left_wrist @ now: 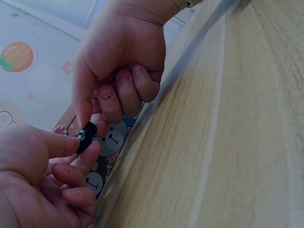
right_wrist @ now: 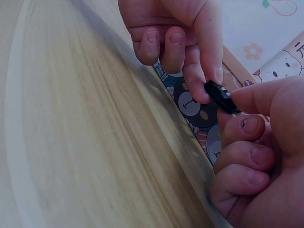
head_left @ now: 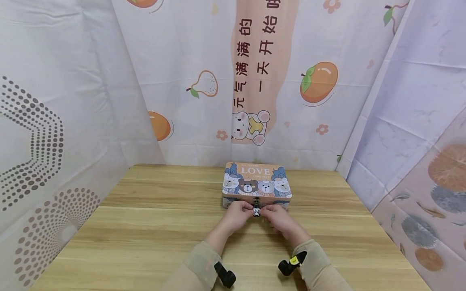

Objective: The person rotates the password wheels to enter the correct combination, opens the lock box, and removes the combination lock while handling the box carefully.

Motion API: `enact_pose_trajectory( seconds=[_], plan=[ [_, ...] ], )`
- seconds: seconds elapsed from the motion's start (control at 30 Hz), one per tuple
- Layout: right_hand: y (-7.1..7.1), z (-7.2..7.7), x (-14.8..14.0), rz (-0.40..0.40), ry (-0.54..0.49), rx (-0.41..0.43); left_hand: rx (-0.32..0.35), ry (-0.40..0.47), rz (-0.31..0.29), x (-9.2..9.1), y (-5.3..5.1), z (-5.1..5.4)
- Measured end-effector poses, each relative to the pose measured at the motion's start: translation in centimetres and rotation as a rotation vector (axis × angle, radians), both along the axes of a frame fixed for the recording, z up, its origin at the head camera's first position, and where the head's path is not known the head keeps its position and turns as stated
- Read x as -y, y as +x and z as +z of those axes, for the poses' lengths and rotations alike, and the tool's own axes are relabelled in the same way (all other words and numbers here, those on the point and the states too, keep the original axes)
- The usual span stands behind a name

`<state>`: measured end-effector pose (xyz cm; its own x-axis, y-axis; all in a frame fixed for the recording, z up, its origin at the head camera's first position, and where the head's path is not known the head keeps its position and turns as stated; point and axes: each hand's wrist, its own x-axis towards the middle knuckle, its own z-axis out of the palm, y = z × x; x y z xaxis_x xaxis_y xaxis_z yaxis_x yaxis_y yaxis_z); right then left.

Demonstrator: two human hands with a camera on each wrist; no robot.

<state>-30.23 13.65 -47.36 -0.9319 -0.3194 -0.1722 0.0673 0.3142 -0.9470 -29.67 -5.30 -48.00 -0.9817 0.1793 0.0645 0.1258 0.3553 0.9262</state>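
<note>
A small black combination padlock point(head_left: 256, 211) with white dials is at the front latch of a tin box point(head_left: 251, 169), whose lid is down and shows cartoon bears and the word LOVE. My left hand point(head_left: 236, 215) pinches one end of the padlock point(left_wrist: 86, 137) between thumb and index finger. From the other side, my right hand point(head_left: 279, 217) pinches the opposite end of the padlock point(right_wrist: 221, 96), its other fingers curled in. The metal latch point(head_left: 256, 200) shows just above the padlock. Whether the shackle is open is hidden by the fingers.
The box stands near the back edge of a wood-grain table point(head_left: 145, 226). Behind the table hangs a printed fabric point(head_left: 204, 133) with fruit pictures, and patterned curtains point(head_left: 98, 101) close off both sides. A black wrist strap point(head_left: 225, 275) sits on each sleeve.
</note>
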Motion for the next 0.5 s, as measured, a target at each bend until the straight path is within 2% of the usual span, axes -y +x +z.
enact_pose_trajectory(
  seconds=[0.27,0.5],
  plan=[
    [-0.04,0.05,0.08,-0.011,0.003,0.018,0.001,0.009,-0.005,0.08,0.08,0.22],
    [0.03,-0.07,0.13,-0.015,0.013,0.003,0.003,0.002,-0.002,0.06,0.09,0.12]
  ],
)
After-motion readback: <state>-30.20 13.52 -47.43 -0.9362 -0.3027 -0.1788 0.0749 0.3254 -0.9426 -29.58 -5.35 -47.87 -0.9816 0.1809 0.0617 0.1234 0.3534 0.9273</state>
